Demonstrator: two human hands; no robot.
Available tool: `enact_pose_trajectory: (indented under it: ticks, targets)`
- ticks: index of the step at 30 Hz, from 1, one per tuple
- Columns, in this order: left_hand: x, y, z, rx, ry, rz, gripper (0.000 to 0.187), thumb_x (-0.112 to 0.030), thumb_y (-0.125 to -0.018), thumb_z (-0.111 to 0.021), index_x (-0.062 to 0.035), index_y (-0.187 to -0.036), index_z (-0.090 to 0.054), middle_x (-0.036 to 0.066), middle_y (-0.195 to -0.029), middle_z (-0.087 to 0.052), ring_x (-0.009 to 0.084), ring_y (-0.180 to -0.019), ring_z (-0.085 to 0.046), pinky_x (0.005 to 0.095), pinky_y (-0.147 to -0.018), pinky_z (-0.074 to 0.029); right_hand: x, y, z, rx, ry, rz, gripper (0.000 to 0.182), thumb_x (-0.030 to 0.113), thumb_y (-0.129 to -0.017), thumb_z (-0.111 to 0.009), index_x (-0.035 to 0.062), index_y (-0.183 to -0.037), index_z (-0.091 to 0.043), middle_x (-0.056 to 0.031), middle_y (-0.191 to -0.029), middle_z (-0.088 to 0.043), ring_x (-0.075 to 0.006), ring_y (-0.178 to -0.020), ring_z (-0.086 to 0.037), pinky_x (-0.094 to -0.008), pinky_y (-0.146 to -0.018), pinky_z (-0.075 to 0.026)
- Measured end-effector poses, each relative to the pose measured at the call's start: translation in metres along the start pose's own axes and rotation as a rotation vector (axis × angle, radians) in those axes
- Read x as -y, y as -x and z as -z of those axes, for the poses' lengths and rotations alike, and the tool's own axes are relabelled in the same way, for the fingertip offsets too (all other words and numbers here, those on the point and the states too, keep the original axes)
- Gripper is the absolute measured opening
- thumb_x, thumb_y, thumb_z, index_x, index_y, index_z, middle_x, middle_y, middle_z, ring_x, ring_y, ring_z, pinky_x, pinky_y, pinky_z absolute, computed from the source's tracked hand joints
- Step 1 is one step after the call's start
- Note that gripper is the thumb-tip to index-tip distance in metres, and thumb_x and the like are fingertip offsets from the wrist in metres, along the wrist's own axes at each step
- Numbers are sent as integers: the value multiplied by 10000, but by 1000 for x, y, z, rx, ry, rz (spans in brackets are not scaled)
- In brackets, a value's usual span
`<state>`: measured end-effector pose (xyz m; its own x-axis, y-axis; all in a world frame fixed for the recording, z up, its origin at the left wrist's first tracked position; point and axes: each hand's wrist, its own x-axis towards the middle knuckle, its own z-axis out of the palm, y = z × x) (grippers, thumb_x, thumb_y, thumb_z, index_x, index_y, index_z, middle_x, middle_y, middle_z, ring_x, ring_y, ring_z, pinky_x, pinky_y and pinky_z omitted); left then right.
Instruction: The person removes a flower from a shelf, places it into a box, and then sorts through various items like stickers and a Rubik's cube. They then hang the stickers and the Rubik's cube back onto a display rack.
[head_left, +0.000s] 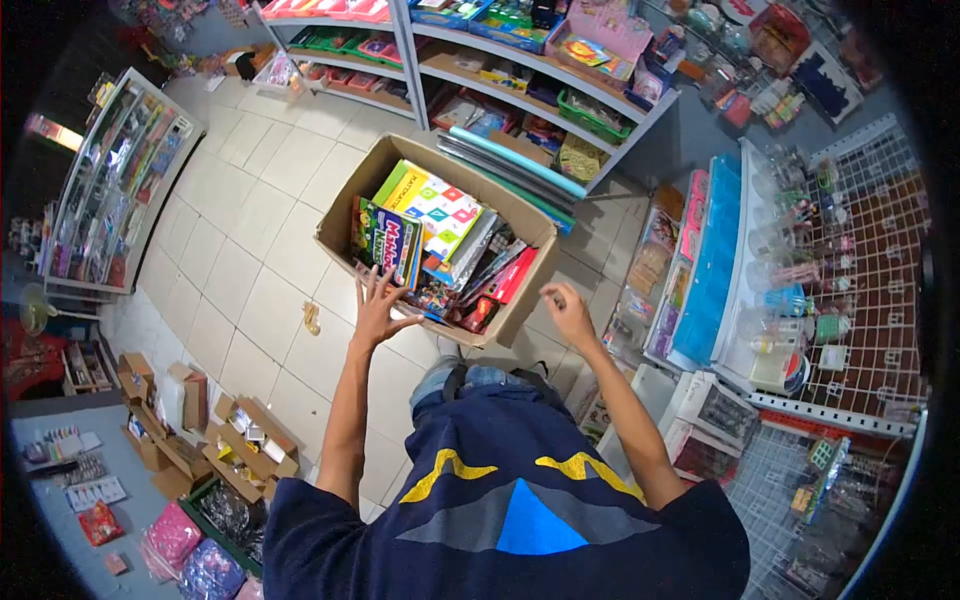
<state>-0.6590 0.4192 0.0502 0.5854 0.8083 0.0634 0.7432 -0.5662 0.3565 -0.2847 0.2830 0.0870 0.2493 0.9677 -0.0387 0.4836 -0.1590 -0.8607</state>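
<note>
A cardboard box (540,272) with its top open sits on the floor in front of me, filled with books and packets. Inside are a purple and green book (385,240), a white and yellow book (432,212) marked "Matematik", and a red packet (515,275). My left hand (378,310) is at the box's near left edge, fingers spread over the rim beside the purple book. Just off the box's right corner, my right hand (572,318) has its fingers curled in, with nothing visible in them.
Shelves of goods (520,70) stand behind the box, with long rolls (510,165) leaning between. A glass display case (120,180) is at the left. Small opened cartons (250,440) lie at lower left. A wire rack (860,290) and blue bins (705,270) line the right side.
</note>
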Motion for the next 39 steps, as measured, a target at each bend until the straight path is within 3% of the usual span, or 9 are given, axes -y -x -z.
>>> enact_pose_trajectory:
  ticks: [5, 13, 16, 20, 24, 28, 31, 35, 39]
  targets:
    - [10, -1, 1, -14, 37, -96, 639, -636, -579, -747, -225, -1062, -669, 35, -1384, -428, 319, -1371, -253, 687, -1087, -29, 28, -70, -34, 33, 7, 66, 141, 57, -843, -593, 4, -967, -631, -138, -895, -647, -246, -810, -660, -323, -683, -522]
    - [15, -1, -1, -29, 124, -85, 486, -536, -599, -787, -243, -979, -712, 5, -1375, -448, 299, -1335, -317, 696, -1080, -20, -51, -104, -135, 619, 580, -122, 330, 221, -778, -611, -23, -997, -652, -251, -974, -656, -369, -910, -652, -438, -806, -513]
    - [18, -3, -2, -22, 124, -88, 467, -522, -610, -782, -253, -985, -709, 4, -1385, -438, 290, -1330, -325, 699, -1077, -16, -50, -105, -154, 834, 688, -332, 279, 178, -752, -597, -27, -926, -673, -233, -856, -670, -351, -816, -670, -432, -674, -522]
    - [15, -1, 0, -21, 144, -66, 442, -499, -619, -780, -260, -984, -708, 3, -1392, -432, 274, -1323, -336, 687, -1086, -13, -180, -118, -210, 768, 701, -275, 358, 202, -794, -578, -31, -1055, -655, -266, -1049, -636, -366, -972, -641, -431, -840, -511]
    - [17, -2, -3, -19, 163, -55, 462, -502, -622, -777, -266, -1012, -705, 10, -1386, -438, 273, -1323, -338, 679, -1091, -7, -140, -131, -180, 339, 26, -880, 300, 217, -820, -550, -18, -960, -672, -251, -962, -660, -317, -937, -667, -423, -816, -521]
    - [20, -2, -5, 23, 144, -56, 490, -496, -630, -773, -300, -1072, -690, 12, -1410, -410, 299, -1324, -328, 698, -1075, -17, -146, -157, -168, 94, 499, -844, 334, 212, -819, -534, 14, -1068, -637, -240, -1006, -659, -317, -1002, -644, -416, -871, -495]
    - [18, -3, -3, 35, 143, -42, 485, -481, -631, -778, -276, -1062, -688, 23, -1385, -428, 296, -1316, -336, 705, -1070, -27, -154, -171, -162, -39, 352, -684, 371, 162, -775, -546, 77, -1125, -632, -220, -1037, -662, -297, -1041, -628, -394, -880, -485]
    - [16, -4, -6, 9, 141, -11, 458, -449, -615, -798, -218, -994, -687, 49, -1333, -463, 304, -1297, -356, 706, -1066, -57, -157, -203, -160, -43, -17, -631, 421, 58, -777, -498, 115, -1179, -606, -114, -789, -653, -200, -522, -624, -334, -475, -514]
    - [15, -7, -3, 51, 167, 25, 418, -391, -598, -807, -212, -959, -693, 23, -1314, -483, 273, -1274, -391, 676, -1091, -35, -167, -224, -179, -116, -189, -745, 446, 105, -804, -549, 128, -1250, -537, -112, -785, -654, -193, -520, -624, -339, -424, -507]
